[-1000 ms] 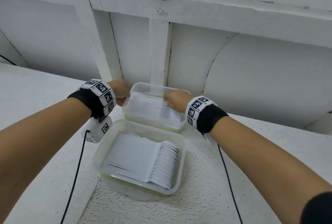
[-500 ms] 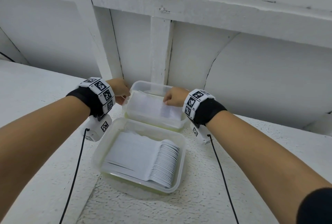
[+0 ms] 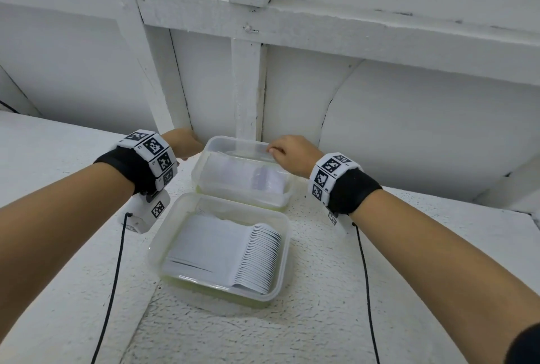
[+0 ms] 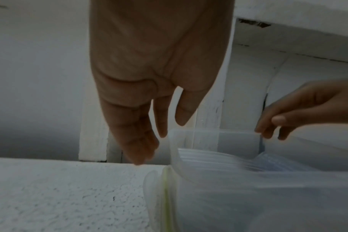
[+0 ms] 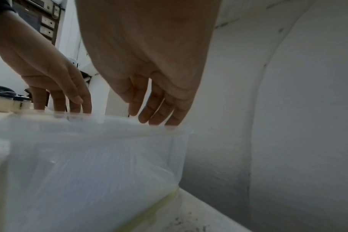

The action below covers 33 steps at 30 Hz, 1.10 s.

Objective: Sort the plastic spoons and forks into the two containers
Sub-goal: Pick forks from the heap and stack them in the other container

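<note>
Both hands bracket the far tub (image 3: 280, 198), likely to square it: right hand (image 3: 290, 154) fingertips rest on its rim, left hand (image 3: 184, 143) relaxed beside it, gripping nothing; spoons (image 3: 260, 258) fill the near tub (image 3: 165, 235)

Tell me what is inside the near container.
The near container holds a neat stack of white plastic spoons, bowls to the right and handles to the left. Whatever lies beneath the stack is covered.
</note>
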### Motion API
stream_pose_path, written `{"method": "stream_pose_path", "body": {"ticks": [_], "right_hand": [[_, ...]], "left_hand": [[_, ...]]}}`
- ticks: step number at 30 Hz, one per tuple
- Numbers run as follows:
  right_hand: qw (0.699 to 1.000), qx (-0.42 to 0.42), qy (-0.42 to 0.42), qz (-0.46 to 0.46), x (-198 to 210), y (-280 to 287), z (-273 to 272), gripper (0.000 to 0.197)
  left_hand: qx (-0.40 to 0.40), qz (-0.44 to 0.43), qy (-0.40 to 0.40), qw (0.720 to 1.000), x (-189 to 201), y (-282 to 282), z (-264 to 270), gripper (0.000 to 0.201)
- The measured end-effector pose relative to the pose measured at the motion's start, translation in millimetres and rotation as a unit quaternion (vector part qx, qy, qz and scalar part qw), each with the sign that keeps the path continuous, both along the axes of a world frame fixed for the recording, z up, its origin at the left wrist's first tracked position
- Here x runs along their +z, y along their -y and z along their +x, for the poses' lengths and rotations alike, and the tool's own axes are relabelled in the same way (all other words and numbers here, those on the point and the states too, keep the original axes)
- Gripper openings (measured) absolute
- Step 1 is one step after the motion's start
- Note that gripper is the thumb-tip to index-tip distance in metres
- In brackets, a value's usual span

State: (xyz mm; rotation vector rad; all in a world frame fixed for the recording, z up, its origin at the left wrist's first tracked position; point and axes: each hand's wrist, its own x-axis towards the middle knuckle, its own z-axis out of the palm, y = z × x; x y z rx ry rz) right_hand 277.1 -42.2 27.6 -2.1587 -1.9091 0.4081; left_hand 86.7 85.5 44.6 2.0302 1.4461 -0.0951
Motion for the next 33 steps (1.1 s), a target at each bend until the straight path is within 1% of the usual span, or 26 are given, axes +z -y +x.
{"method": "stream_pose_path", "body": {"ticks": [2,5,7,9,11,14,17,21,24,26,29,30,33], "right_hand": [[1.0,0.003,0.004,0.022,11.9,25.6,3.1,0.032],[1.0,-0.005,-0.001,0.031,29.0,74.4,4.7,0.031],[1.0,-0.015,0.006,0.025,38.4,110.6,2.5,0.03],[0.999,-0.029,0.01,0.017,45.0,147.2,-0.8,0.03],[0.999,-0.05,-0.001,0.013,48.7,181.7,-3.9,0.03],[0.996,-0.089,-0.026,0.007,47.2,229.2,-6.0,0.027],[0.989,-0.14,-0.038,-0.004,38.9,273.4,-4.4,0.026],[0.974,-0.216,-0.057,-0.028,16.9,321.6,-1.3,0.024],[0.958,-0.276,-0.059,-0.043,-2.1,350.0,1.0,0.024],[0.944,-0.32,-0.064,-0.053,-15.2,365.2,2.4,0.024],[0.919,-0.379,-0.09,-0.051,-32.2,381.7,4.1,0.023],[0.914,-0.392,-0.098,-0.048,-36.5,385.7,4.2,0.023],[0.9,-0.415,-0.128,-0.044,-45.6,393.7,2.6,0.023]], "left_hand": [[-0.017,0.036,0.023,0.999,10.1,9.6,-1.7,0.029],[-0.055,0.071,0.093,0.992,27.7,36.3,-3.1,0.027],[-0.09,0.075,0.143,0.983,39.3,64.7,-2.9,0.024],[-0.127,0.057,0.19,0.972,49.0,99.1,-1.1,0.019],[-0.163,0.027,0.217,0.962,55.3,135.1,2.4,0.016],[-0.225,-0.022,0.231,0.946,55.0,187.0,11.4,0.016],[-0.277,-0.077,0.237,0.928,42.7,235.4,25.6,0.014],[-0.314,-0.152,0.195,0.917,5.6,293.2,50.4,0.016],[-0.344,-0.169,0.135,0.914,-30.9,328.4,72.1,0.021],[-0.36,-0.157,0.089,0.915,-53.2,346.1,88.3,0.018],[-0.355,-0.099,0.033,0.929,-75.3,362.9,107.6,0.038],[-0.359,-0.083,0.021,0.929,-78.2,366.4,111.7,0.04],[-0.383,-0.066,-0.005,0.921,-79.3,372.8,120.1,0.029]]}}
